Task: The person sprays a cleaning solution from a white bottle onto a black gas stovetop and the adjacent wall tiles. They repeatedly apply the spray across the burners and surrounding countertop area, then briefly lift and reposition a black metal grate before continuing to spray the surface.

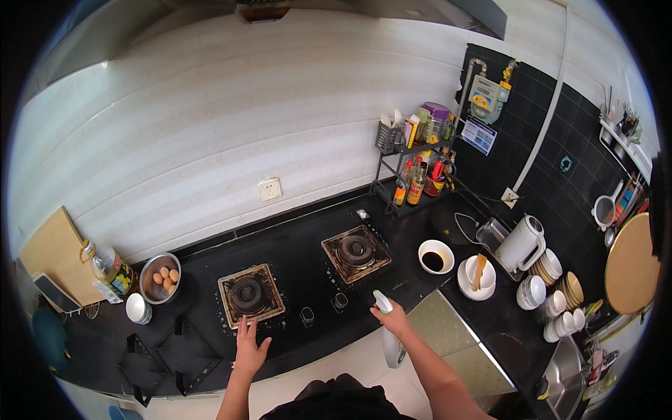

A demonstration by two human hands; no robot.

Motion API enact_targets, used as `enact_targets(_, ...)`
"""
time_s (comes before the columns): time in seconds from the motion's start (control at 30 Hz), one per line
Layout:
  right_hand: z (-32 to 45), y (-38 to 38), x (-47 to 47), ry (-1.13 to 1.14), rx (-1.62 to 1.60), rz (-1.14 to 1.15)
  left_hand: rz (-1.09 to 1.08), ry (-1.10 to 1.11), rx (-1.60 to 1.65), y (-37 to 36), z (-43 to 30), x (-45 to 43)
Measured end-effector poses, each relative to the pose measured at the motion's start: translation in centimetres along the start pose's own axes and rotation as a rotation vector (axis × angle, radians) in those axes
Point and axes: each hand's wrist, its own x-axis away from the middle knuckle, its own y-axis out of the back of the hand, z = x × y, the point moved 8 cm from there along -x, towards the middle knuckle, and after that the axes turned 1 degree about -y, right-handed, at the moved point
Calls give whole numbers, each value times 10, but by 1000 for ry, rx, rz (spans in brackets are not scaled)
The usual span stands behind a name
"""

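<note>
My right hand (392, 318) grips a white spray bottle (391, 348) by its neck, its nozzle (382, 301) pointing towards the stove. The bottle hangs in front of the counter's edge. My left hand (250, 347) is empty with fingers apart, its fingertips at the front rim of the left burner tray (223, 299). That burner (249, 295) and the right burner (357, 250) are bare of supports and look stained brown. Pale spots surround both trays. Two control knobs (307, 315) stand between the hands.
Two black pan supports (189, 352) lie at left, behind them a steel bowl (152, 286) of eggs and small white bowls (137, 308). A bowl of dark liquid (436, 257), stacked bowls (530, 292), an electric kettle (520, 241) and a sink (564, 378) are at right. A condiment rack (404, 210) stands behind.
</note>
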Motion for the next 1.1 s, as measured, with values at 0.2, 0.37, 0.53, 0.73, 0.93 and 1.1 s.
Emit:
enact_targets(0.2,-11,-19,-57,82,137,82,-11,64,3,-13,-6,-18)
enact_targets(0.37,-11,-31,-95,-70,121,237,-112,188,2,-23,-15,-26)
enact_targets(0.53,-12,-42,-127,-51,189,329,-154,262,61,-52,-30,-25)
enact_targets(0.73,-45,-45,-167,-111,330,326,-182,301,-31,-60,-50,-31)
enact_targets(0.93,-24,-56,-177,-52,192,399,-231,316,-40,-55,-57,-35)
enact_targets(1.1,-29,-73,-206,-55,276,373,-249,324,-53,-50,-59,-31)
